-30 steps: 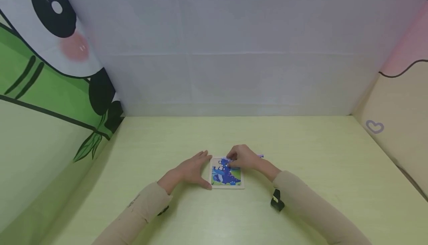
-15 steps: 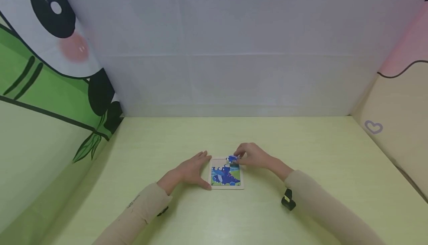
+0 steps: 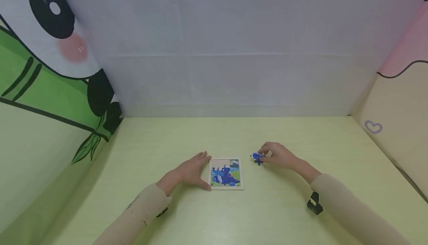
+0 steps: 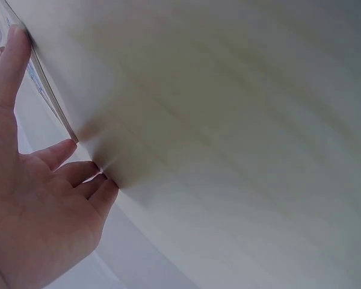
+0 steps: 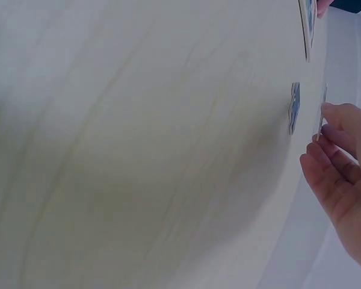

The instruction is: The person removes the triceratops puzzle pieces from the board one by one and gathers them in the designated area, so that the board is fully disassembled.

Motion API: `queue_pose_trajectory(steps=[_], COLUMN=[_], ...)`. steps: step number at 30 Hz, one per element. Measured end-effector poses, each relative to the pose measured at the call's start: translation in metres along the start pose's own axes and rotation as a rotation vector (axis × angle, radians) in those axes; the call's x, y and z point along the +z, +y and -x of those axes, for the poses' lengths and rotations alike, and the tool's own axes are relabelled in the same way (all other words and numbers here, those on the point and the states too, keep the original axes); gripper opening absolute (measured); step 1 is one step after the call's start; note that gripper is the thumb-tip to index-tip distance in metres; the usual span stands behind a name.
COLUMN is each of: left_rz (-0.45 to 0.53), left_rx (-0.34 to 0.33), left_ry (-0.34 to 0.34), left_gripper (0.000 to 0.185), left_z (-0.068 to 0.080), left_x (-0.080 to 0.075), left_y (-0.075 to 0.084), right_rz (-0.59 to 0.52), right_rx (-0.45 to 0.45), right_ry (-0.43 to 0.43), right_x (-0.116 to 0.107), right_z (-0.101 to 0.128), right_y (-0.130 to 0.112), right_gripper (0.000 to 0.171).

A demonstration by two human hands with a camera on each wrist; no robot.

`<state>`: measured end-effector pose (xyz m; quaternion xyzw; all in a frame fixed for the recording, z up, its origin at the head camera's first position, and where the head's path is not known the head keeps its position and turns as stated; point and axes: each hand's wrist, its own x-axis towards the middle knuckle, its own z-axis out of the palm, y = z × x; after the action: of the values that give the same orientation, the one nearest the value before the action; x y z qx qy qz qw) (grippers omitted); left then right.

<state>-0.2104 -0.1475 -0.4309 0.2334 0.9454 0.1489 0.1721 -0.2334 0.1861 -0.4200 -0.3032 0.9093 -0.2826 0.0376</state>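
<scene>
Head view: the right hand (image 3: 279, 155) has moved off the puzzle board (image 3: 226, 174) to the bare tabletop (image 3: 301, 133) at its right, carrying a small blue puzzle piece (image 3: 256, 157) that half a second ago was held over the board's upper edge; the piece is out of the picture, and a pale gap shows at the board's upper left. The piece is pinched at the fingertips, low over or on the tabletop, well apart from the board. The left hand (image 3: 190, 171) has not shifted: fingers straight, flat on the tabletop, thumb and forefinger bracketing the board's left edge. Left wrist view: left hand (image 4: 30, 205) lies relaxed, thumb tip and fingertips touching the thin edge of the board (image 4: 45, 96); nothing is gripped. Right wrist view: fingers (image 5: 334, 174) of the right hand hold a thin piece (image 5: 320, 111) edge-on between fingertips and thumb; a second blue piece (image 5: 294, 107) lies flat on the tabletop just beside it; the board's edge (image 5: 305, 24) shows farther off.
</scene>
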Motion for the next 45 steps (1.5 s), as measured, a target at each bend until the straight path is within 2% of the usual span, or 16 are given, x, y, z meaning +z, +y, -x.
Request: queue_pose_trajectory(steps=[7, 14, 19, 26, 34, 45], left_rz=[0.005, -0.002, -0.003, -0.006, 0.004, 0.006], left_rx=[-0.011, -0.007, -0.005, -0.017, -0.008, -0.014], left_ry=[0.001, 0.001, -0.004, -0.007, 0.0, 0.001], left_gripper=[0.106, 0.106, 0.106, 0.106, 0.105, 0.105], left_z=[0.0, -0.002, -0.002, -0.001, 0.0, 0.001], left_x=[0.001, 0.002, 0.003, 0.003, 0.001, 0.001], left_y=[-0.001, -0.003, -0.003, -0.003, -0.001, 0.0], right_rz=[0.06, 0.059, 0.056, 0.106, 0.103, 0.065], right_rx=[0.029, 0.034, 0.026, -0.036, 0.003, 0.045], right_ry=[0.032, 0.057, 0.056, 0.051, 0.047, 0.043], right_x=[-0.009, -0.01, -0.009, -0.008, -0.005, -0.006], right_z=[0.017, 0.027, 0.029, 0.03, 0.03, 0.031], right_y=[0.021, 0.035, 0.037, 0.038, 0.046, 0.042], right_gripper=[0.021, 0.02, 0.02, 0.02, 0.02, 0.022])
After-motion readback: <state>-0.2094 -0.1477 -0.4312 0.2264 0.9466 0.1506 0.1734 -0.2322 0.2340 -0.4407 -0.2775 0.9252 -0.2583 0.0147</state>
